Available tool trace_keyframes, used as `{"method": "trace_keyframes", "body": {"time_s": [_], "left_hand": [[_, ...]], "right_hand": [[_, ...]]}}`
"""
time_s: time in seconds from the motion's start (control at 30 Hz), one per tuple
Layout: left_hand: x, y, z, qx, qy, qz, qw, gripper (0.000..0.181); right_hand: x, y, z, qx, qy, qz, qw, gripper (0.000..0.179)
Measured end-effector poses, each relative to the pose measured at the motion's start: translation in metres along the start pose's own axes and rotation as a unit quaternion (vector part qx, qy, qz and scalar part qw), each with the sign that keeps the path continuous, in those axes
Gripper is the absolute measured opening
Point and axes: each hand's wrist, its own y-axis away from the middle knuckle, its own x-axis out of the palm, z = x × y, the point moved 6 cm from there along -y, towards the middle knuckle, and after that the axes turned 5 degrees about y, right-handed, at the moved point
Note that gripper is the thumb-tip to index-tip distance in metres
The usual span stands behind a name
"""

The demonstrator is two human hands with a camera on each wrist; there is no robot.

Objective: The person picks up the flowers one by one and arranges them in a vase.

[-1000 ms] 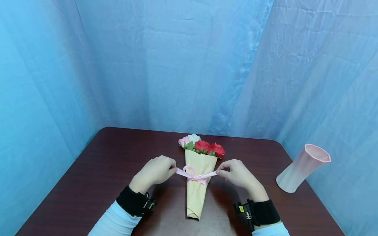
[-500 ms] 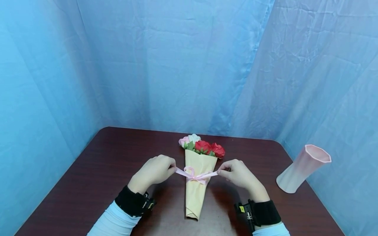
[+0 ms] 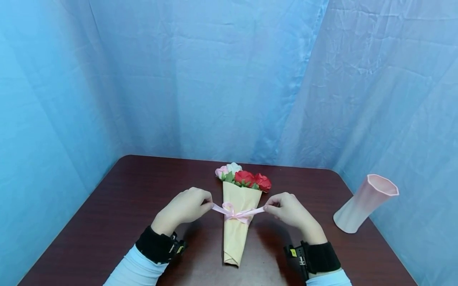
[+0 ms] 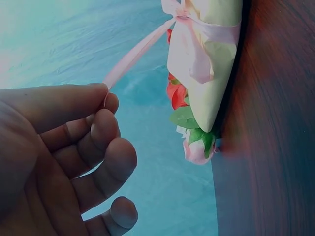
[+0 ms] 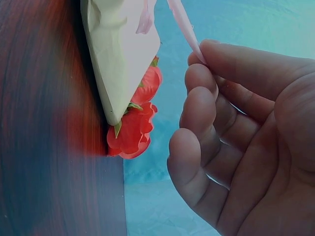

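Note:
A bouquet wrapped in cream paper [image 3: 237,238] lies on the dark table, with red roses [image 3: 253,180] and pale pink and white ones [image 3: 229,170] at its far end. Round its middle runs a pink ribbon [image 3: 236,215], knotted in front with a loop standing up. My left hand [image 3: 187,207] pinches one ribbon end between thumb and forefinger, and that strip [image 4: 140,51] is taut in the left wrist view. On the other side my right hand [image 3: 286,210] pinches the opposite end [image 5: 184,24]; its other fingers curl loosely below.
A pink and white vase [image 3: 365,204] stands near the right edge of the brown table [image 3: 161,174]. Blue cloth [image 3: 222,79] hangs behind the table and along both sides. Black bands with small cameras circle both wrists.
Both hands keep their pinch on the ribbon ends, almost still. The left wrist has shifted slightly to the left, and the whole view has drifted by a few pixels.

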Motion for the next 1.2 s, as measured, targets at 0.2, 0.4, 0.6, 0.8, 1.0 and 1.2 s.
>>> {"method": "trace_keyframes", "body": {"time_s": [0.2,0.4,0.6,0.8,1.0,1.2], "left_hand": [[-0.003,0.0,-0.002,0.016,0.01,-0.003,0.9998,0.014],[-0.006,0.001,-0.003,0.029,0.025,-0.002,0.9993,0.013],[-0.007,0.002,-0.003,0.038,0.043,0.0,0.9984,0.012],[-0.01,0.002,-0.002,0.037,0.068,0.001,0.997,0.013],[-0.012,0.004,-0.001,0.035,0.087,-0.001,0.9956,0.014],[-0.014,0.005,0.0,0.034,0.093,-0.007,0.9951,0.014]], "right_hand": [[-0.002,0.0,0.0,-0.004,0.001,-0.002,1.0,0.012],[-0.004,0.001,-0.003,0.001,-0.001,-0.001,1.0,0.011],[-0.005,0.001,-0.005,0.003,0.001,-0.004,1.0,0.011],[-0.008,0.001,-0.008,0.006,0.0,-0.014,0.9999,0.011],[-0.011,0.002,-0.01,0.006,0.005,-0.021,0.9997,0.013],[-0.014,0.003,-0.014,0.014,0.01,-0.023,0.9996,0.011]]}}
